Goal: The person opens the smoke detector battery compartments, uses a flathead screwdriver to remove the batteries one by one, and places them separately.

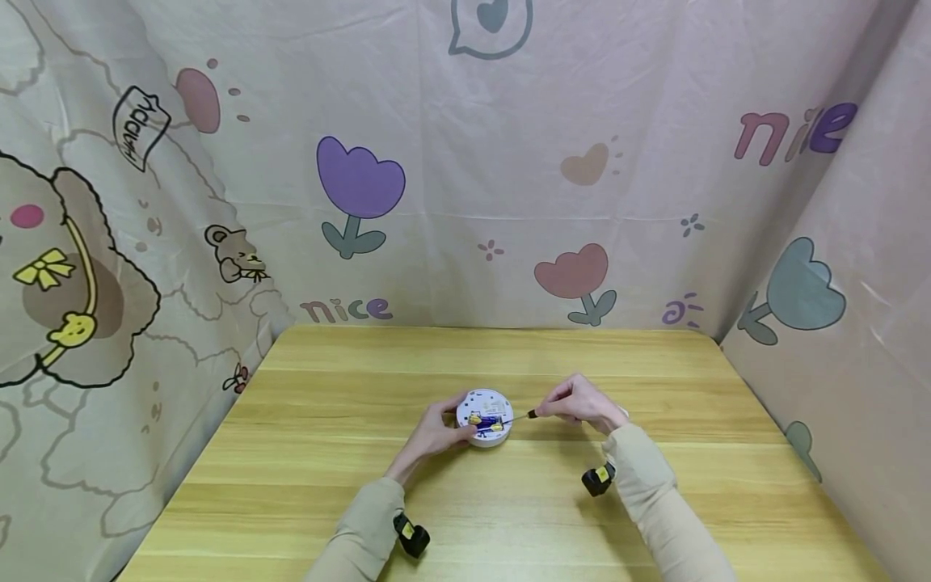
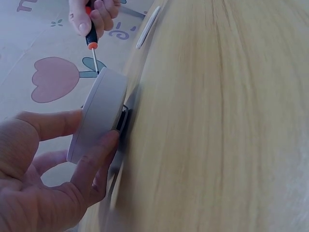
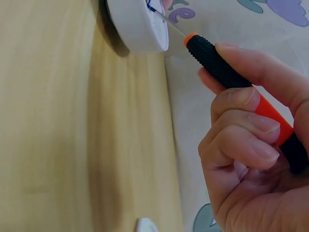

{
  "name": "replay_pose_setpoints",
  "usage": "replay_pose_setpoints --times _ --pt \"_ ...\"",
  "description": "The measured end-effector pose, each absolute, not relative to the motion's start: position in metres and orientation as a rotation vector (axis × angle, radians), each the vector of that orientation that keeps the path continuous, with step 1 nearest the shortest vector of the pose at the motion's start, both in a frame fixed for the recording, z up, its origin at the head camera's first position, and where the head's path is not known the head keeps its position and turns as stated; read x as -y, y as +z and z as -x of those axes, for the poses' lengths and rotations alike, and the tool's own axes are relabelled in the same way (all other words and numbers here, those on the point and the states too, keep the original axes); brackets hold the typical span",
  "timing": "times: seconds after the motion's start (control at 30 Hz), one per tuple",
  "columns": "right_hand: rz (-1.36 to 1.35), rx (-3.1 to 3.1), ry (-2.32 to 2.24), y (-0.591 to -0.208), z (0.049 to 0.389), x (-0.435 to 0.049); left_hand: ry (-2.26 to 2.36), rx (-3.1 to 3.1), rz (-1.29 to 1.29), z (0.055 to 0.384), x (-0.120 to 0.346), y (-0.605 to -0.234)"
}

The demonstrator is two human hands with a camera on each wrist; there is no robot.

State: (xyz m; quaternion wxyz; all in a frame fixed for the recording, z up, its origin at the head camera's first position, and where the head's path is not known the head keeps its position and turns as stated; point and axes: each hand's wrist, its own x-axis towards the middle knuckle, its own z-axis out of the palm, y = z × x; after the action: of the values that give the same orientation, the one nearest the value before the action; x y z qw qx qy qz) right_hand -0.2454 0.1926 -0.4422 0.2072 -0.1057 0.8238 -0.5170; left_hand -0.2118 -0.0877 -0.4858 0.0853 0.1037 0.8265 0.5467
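My left hand grips a round white device by its sides, thumb and fingers on its rim. Blue and yellow parts show on the face turned up in the head view. In my right hand is a screwdriver with a black and orange handle, held between thumb and curled fingers. Its thin metal shaft reaches the device from the right, and the tip meets the side of the face by the blue parts. Seen from the left wrist, the device is tipped on edge close over the table.
A thin white disc lies on the wooden table, mostly hidden by my right hand in the head view. Behind the table and at both sides hangs a printed cloth. Both sleeves carry black wrist cameras.
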Motion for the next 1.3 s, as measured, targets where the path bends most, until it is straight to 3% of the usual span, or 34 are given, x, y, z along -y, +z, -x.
replay_pose_setpoints --times 0.87,1.3 --pt "0.154 -1.91 -1.796 -0.479 0.241 -0.209 1.779 -2.307 -0.273 0.21 0.087 -0.485" --pt "0.178 -1.87 -1.825 -0.486 0.24 -0.213 1.738 -2.312 -0.277 0.193 0.086 -0.454"
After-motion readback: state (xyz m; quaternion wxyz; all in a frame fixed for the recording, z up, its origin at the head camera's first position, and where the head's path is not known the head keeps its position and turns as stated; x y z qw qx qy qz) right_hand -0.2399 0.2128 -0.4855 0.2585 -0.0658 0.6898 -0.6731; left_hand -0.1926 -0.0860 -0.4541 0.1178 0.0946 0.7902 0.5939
